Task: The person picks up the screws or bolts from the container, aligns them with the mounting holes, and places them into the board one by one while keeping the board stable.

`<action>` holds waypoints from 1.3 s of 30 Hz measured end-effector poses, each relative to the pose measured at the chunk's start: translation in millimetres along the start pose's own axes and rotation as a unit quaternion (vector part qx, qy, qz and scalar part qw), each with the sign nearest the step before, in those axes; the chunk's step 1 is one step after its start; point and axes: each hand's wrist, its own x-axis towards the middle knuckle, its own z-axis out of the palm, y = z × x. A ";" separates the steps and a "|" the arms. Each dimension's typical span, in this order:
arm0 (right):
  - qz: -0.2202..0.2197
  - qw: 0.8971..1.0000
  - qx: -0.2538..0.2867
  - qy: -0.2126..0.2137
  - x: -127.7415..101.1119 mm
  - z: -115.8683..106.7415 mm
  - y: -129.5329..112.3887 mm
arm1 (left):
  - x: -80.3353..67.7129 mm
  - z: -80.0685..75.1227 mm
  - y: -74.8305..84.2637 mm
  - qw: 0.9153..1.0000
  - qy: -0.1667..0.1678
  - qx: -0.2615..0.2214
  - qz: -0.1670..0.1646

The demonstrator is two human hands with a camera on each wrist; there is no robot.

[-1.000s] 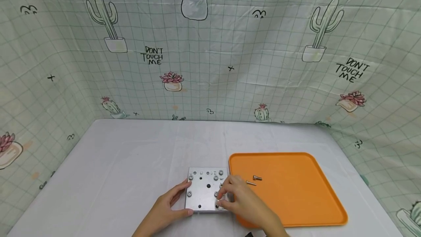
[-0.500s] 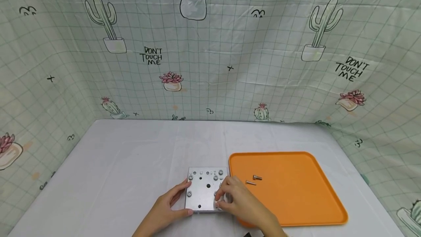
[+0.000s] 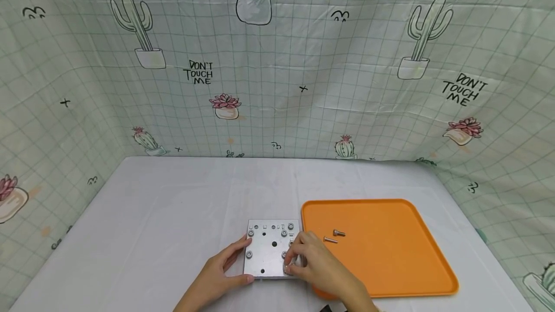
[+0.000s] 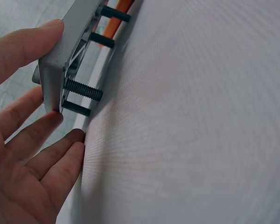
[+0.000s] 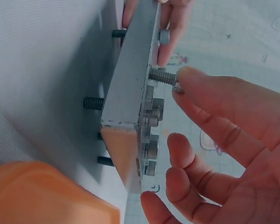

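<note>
A flat silver metal plate point(image 3: 270, 260) with holes and several socket-head screws point(image 3: 249, 254) lies near the table's front. Threaded screw ends point(image 4: 84, 88) stick out below it in the left wrist view. My left hand point(image 3: 222, 271) grips the plate's left side, thumb on the front edge and fingertips on the left edge. Over the plate's front right corner, my right hand point(image 3: 318, 264) pinches a screw point(image 5: 163, 76) by its head between thumb and index finger. In the right wrist view that screw stands at the plate's face, much of its thread still showing; its head is mostly hidden.
An orange tray point(image 3: 390, 264) stands right beside the plate, partly under my right forearm. Two loose screws point(image 3: 339, 233) lie in its left part. A small black object point(image 3: 326, 308) shows at the bottom edge. A printed cloth point(image 3: 277, 61) hangs behind the white table point(image 3: 173, 206).
My right hand has shifted slightly left and brought the screw down over the front right hole, which its fingers now cover. The left hand and plate have stayed put.
</note>
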 end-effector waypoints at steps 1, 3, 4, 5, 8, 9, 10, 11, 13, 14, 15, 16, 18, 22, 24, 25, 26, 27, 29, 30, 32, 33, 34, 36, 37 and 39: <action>0.000 1.000 0.002 0.000 -0.1 0.0 0.1 | -0.1 0.0 0.0 1.000 0.000 0.001 0.000; 0.001 1.000 0.001 -0.002 0.1 0.5 0.5 | -0.2 0.1 -0.1 1.000 0.000 0.000 0.001; 0.001 1.000 -0.004 -0.004 0.4 1.1 0.8 | -0.2 0.1 -0.2 1.000 0.000 -0.001 0.000; 0.000 1.000 -0.008 -0.006 0.8 2.0 1.0 | -0.2 0.2 -0.3 1.000 0.001 -0.001 0.000; 0.001 1.000 -0.026 -0.006 1.7 4.7 1.7 | 0.1 0.4 -0.3 1.000 0.002 -0.002 -0.002; 0.000 1.000 -0.030 -0.006 1.8 5.5 1.8 | 0.2 0.6 0.0 1.000 0.002 -0.002 -0.001; 0.001 0.999 -0.035 -0.007 1.9 6.0 1.8 | 0.1 0.8 0.1 1.000 0.003 -0.002 -0.002; 0.003 0.999 -0.035 -0.007 2.0 6.1 1.8 | 0.1 1.0 0.2 1.000 0.003 -0.002 -0.003; 0.005 0.999 -0.039 -0.007 2.1 5.9 1.4 | 0.2 1.2 0.2 1.000 0.002 -0.002 -0.003; 0.006 0.999 -0.042 -0.009 2.3 5.8 1.1 | 0.3 1.3 0.0 1.000 0.002 -0.002 -0.002; 0.006 0.999 -0.045 -0.010 2.4 5.5 0.7 | 0.4 1.4 -0.1 1.000 0.002 -0.002 -0.001; 0.007 0.999 -0.047 -0.012 2.5 5.1 0.4 | 0.5 1.4 -0.4 1.000 0.002 -0.002 -0.002; 0.010 0.999 -0.047 -0.017 2.5 3.6 -0.1 | 0.6 1.4 -0.9 1.000 0.002 -0.002 0.000; 0.036 0.999 -0.025 -0.026 2.1 -4.2 2.3 | 0.5 1.7 -1.9 1.000 0.003 -0.002 0.001; 0.059 0.998 -0.011 -0.019 1.9 -9.5 5.6 | -0.1 1.2 -2.3 1.000 0.003 -0.002 0.001; 0.069 0.998 -0.005 -0.009 2.0 -12.1 8.3 | -0.1 1.3 -2.5 1.000 0.004 -0.001 0.001; 0.080 0.997 -0.003 0.005 2.3 -14.8 11.7 | -0.1 1.3 -2.7 1.000 0.004 -0.001 0.001; 0.093 0.995 0.000 0.020 2.6 -17.5 15.5 | -0.1 1.2 -2.8 1.000 0.004 -0.001 0.002; 0.123 0.991 0.005 0.053 2.5 -23.8 23.6 | 0.0 1.1 -2.9 1.000 0.005 -0.001 0.004; 0.134 0.989 0.006 0.070 2.5 -27.2 28.0 | 0.1 1.0 -2.8 1.000 0.004 -0.001 0.006; 0.157 0.983 0.002 0.094 2.3 -34.6 36.6 | 0.4 0.8 -2.4 1.000 0.003 -0.002 0.008; 0.166 0.981 0.001 0.100 1.7 -38.4 40.5 | 0.5 0.7 -2.2 1.000 0.003 -0.003 0.008; 0.174 0.979 -0.002 0.103 0.9 -42.2 44.1 | 0.5 0.7 -2.0 1.000 0.003 -0.003 0.009; 0.183 0.977 -0.009 0.107 -0.3 -48.9 50.9 | 0.2 0.7 -1.6 1.000 0.002 -0.004 0.007; 0.188 0.976 -0.012 0.108 -0.9 -51.7 53.8 | 0.1 0.7 -1.5 1.000 0.002 -0.004 0.007; 0.200 0.974 -0.017 0.107 -1.7 -56.2 59.0 | -0.2 0.6 -1.4 1.000 0.002 -0.004 0.005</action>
